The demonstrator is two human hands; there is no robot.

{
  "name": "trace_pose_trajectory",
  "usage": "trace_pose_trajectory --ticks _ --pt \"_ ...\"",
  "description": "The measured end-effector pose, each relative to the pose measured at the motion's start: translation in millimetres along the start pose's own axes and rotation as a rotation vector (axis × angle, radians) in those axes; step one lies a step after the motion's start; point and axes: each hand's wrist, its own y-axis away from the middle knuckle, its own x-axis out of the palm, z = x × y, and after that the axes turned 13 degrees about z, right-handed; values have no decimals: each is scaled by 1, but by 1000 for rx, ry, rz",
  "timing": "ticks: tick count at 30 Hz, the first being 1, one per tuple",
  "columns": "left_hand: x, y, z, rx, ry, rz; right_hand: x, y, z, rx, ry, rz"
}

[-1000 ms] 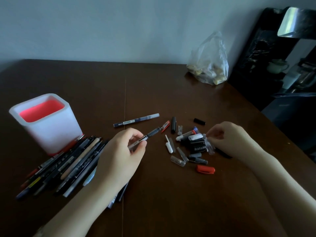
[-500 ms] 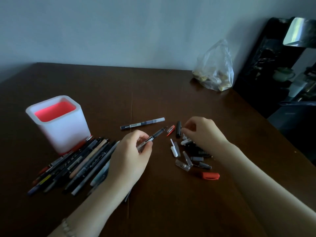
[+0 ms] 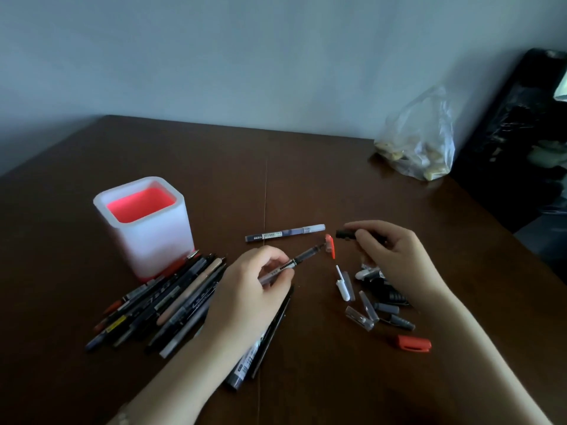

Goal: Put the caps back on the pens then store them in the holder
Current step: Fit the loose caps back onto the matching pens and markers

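Item, uncapped pen (image 3: pixel 306 254): light, stiff, slick plastic, I judge best gripped mid-barrel, where my left hand (image 3: pixel 254 289) pinches it, tip toward the small black cap (image 3: pixel 345 234) pinched by my right hand (image 3: pixel 395 256).

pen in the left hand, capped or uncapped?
Uncapped: the pen in the left hand shows a bare tip; the right hand pinches a black cap.

Domestic room, seemingly a home dining or study corner, dark brown wooden table (image 3: pixel 184 154) with centre seam, set against a plain pale wall (image 3: pixel 245 56), clear plastic bag (image 3: pixel 420 133) of pale lumps at far edge, glossy black cabinet (image 3: pixel 506 133) at right, pen holder (image 3: pixel 153 237), loose pens (image 3: pixel 171 299).
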Motion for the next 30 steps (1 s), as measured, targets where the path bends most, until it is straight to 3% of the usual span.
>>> trace_pose_trajectory --ticks 15,22,30 --pt "-4 0 -2 166 16 120 1 18 -6 52 -281 143" --pt "-4 2 -7 263 2 93 16 23 0 -102 -157 269" --pt "-12 1 -15 -12 286 194 26 25 0 -202 11 260"
